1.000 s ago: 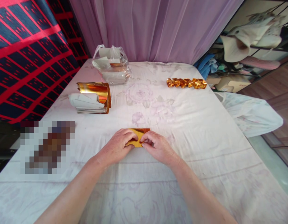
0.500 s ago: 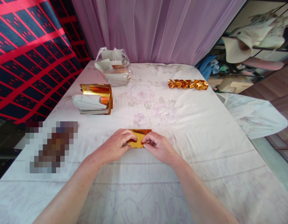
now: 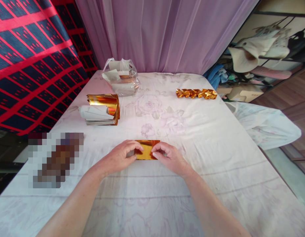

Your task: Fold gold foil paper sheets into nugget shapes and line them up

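Head: gold foil between left grip, right grip.

This looks like a room in a home. A pale cloth with purple flowers, like household linen, covers the counter. Behind it a purple curtain falls in loose folds, and on the left hangs a drape patterned in red and dark blue. The shelf on the right is crowded with personal belongings: a pale hat, blue fabric and a box. Which room it is cannot be told.
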`<act>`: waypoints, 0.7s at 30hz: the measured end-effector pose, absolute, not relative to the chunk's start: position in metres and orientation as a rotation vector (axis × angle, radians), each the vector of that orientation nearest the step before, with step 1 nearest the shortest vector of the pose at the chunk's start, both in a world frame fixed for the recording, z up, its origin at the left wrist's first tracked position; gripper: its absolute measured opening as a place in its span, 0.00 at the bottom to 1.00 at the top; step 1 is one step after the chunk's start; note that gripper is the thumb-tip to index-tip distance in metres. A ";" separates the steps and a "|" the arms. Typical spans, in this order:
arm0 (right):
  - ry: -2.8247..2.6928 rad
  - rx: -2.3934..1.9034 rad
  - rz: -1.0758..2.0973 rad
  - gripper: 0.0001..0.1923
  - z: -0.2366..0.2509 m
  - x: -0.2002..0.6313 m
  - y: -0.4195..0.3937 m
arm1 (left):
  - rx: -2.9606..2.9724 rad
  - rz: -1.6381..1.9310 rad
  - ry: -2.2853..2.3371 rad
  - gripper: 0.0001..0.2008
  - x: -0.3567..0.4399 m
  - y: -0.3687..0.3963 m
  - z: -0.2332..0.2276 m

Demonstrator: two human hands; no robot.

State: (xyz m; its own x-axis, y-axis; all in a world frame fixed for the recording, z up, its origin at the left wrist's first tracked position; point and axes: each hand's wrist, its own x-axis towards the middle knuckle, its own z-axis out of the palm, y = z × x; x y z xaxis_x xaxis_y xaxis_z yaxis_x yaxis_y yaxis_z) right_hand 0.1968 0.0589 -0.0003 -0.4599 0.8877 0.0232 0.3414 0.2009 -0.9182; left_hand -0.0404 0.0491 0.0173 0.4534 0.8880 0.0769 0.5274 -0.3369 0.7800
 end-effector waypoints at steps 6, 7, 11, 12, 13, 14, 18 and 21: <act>-1.719 -1.076 1.450 0.10 -0.002 0.202 0.062 | 1.385 1.054 1.234 0.06 -0.026 0.048 0.016; -1.668 -1.055 1.502 0.10 -0.003 0.203 0.063 | 1.298 1.084 1.188 0.07 -0.025 0.048 0.016; -1.513 -1.016 1.619 0.12 -0.007 0.208 0.065 | 1.048 1.190 1.063 0.09 -0.026 0.048 0.015; -1.518 -1.018 1.615 0.12 -0.007 0.208 0.065 | 0.997 1.221 1.038 0.09 -0.027 0.049 0.015; -1.542 -1.025 1.598 0.11 -0.008 0.207 0.065 | 0.944 1.252 1.008 0.09 -0.029 0.050 0.015; -1.579 -1.039 1.569 0.10 -0.008 0.206 0.064 | 0.888 1.277 0.971 0.09 -0.030 0.051 0.016; -1.729 -1.083 1.411 0.07 -0.005 0.202 0.062 | 0.637 1.252 0.764 0.12 -0.029 0.049 0.019; -1.785 -1.084 1.339 0.07 -0.003 0.201 0.061 | 0.530 1.154 0.625 0.12 -0.025 0.045 0.018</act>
